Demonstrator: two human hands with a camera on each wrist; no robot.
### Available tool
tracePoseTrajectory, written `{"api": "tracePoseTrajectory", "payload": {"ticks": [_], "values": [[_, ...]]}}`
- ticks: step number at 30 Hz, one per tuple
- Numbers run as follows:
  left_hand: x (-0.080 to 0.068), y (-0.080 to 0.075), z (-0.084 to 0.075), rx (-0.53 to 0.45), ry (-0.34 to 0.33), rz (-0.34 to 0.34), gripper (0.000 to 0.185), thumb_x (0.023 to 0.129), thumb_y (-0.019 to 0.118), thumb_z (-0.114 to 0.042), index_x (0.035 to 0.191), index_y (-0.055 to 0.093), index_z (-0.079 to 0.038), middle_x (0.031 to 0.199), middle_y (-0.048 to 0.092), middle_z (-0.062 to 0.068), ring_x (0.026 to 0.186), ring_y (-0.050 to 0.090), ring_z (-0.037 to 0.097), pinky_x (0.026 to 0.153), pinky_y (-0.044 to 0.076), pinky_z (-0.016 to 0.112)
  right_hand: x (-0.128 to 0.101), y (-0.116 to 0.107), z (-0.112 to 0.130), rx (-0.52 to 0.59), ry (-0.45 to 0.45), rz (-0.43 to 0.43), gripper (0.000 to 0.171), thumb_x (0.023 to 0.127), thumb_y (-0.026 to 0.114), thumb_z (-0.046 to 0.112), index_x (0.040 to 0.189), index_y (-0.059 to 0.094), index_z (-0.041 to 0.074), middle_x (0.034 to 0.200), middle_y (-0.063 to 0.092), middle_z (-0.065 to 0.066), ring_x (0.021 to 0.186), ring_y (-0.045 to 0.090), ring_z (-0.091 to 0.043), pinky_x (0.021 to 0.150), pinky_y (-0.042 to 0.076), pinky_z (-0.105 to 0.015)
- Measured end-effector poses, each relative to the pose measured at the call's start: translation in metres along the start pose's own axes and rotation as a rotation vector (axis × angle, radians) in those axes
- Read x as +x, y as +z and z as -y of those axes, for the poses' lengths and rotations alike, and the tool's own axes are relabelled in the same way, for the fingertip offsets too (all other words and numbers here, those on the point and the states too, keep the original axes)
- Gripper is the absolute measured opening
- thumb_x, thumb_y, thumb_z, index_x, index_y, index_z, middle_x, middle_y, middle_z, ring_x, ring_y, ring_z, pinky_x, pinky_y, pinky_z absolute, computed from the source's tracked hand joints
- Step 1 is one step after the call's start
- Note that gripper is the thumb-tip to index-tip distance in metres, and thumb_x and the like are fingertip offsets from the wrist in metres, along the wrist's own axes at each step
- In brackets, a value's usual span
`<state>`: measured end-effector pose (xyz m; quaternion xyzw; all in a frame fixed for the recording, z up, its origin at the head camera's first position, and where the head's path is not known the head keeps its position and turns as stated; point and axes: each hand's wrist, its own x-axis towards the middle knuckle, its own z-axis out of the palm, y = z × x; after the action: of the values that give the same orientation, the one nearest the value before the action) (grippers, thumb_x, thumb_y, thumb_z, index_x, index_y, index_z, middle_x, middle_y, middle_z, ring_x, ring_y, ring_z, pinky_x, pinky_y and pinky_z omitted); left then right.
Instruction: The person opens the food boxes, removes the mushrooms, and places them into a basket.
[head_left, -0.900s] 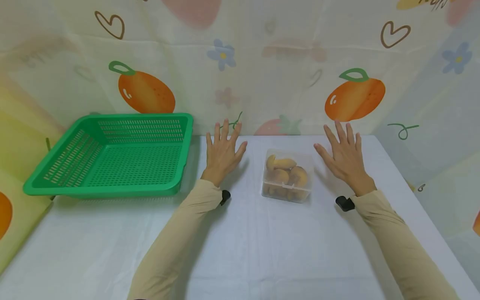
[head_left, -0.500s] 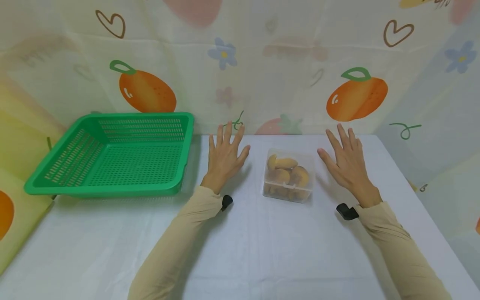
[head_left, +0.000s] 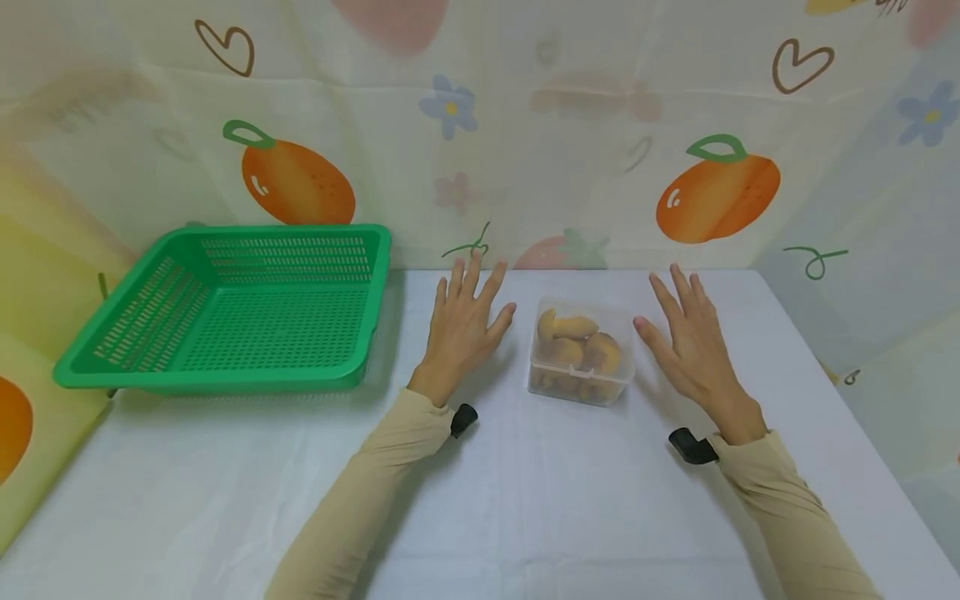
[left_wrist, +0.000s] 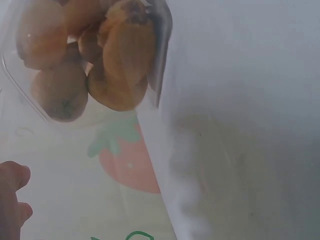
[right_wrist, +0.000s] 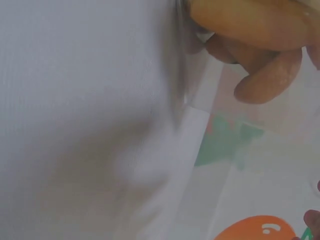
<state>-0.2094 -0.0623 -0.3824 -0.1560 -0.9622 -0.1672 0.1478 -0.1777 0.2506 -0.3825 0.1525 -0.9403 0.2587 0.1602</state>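
I am looking down over two tan sleeves that are reaching across the white table (head_left: 525, 517), a small black wrist mount showing at each cuff. Past the cuffs, my left hand (head_left: 461, 329) is hovering palm-down with fingers spread and straight, holding nothing, just to the left of the clear plastic box (head_left: 579, 350). My right hand (head_left: 693, 342) is mirroring it on the other side, fingers likewise fanned and loose, just beside the box's right wall but not touching it as far as I can tell. The two hands are well apart from each other, with the box sitting between them, near the middle of the table and a little toward the back.

The box is lidded and is holding several yellow-brown pieces of food (left_wrist: 100, 55), which the left wrist view is showing pressed against the clear wall.

I am judging that closing in on it calls for bringing both palms in evenly against opposite walls, so the light box is not skidding sideways or tipping.

Farther left, the green slotted basket (head_left: 225, 308) is sitting at the table's far corner, well clear of the left hand. Behind everything, the fruit-printed backdrop (head_left: 600, 125) is hanging.
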Motion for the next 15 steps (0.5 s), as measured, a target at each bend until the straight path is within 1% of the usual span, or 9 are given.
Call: {"api": "tracePoseTrajectory", "payload": {"ticks": [3,8,10,15], "values": [[-0.004,-0.001,-0.003,-0.027,0.008,0.009,0.059,0.103,0.044,-0.043,0.157,0.029,-0.023,0.166,0.018,0.013,0.154,0.015,0.036,0.123,0.018,0.057,-0.004,0.000,0.003,0.019,0.004,0.006,0.070,0.102,0.043,0.049,0.156,0.029,0.007,0.165,0.012,-0.021,0.152,0.004,-0.048,0.117,0.006,-0.071],[-0.008,-0.002,-0.009,-0.075,0.045,0.013,0.058,0.104,0.045,-0.041,0.156,0.032,-0.021,0.164,0.023,0.015,0.153,0.018,0.037,0.122,0.020,0.057,-0.012,0.000,0.007,0.068,0.010,0.032,0.069,0.102,0.046,0.045,0.158,0.025,0.010,0.166,0.010,-0.019,0.153,0.002,-0.045,0.117,0.005,-0.072],[-0.009,-0.002,-0.011,-0.087,0.059,0.013,0.058,0.103,0.046,-0.040,0.156,0.033,-0.020,0.164,0.025,0.015,0.152,0.020,0.037,0.122,0.021,0.057,-0.015,0.000,0.008,0.098,0.011,0.049,0.068,0.102,0.047,0.042,0.158,0.024,0.011,0.167,0.009,-0.018,0.153,0.003,-0.045,0.116,0.006,-0.073],[-0.014,-0.002,-0.015,-0.123,0.065,0.026,0.058,0.103,0.048,-0.040,0.156,0.033,-0.019,0.163,0.028,0.014,0.152,0.023,0.036,0.122,0.022,0.056,-0.019,0.003,0.013,0.190,-0.007,0.087,0.068,0.101,0.053,0.034,0.159,0.023,0.013,0.168,0.007,-0.012,0.153,0.006,-0.041,0.114,0.011,-0.074]]}}
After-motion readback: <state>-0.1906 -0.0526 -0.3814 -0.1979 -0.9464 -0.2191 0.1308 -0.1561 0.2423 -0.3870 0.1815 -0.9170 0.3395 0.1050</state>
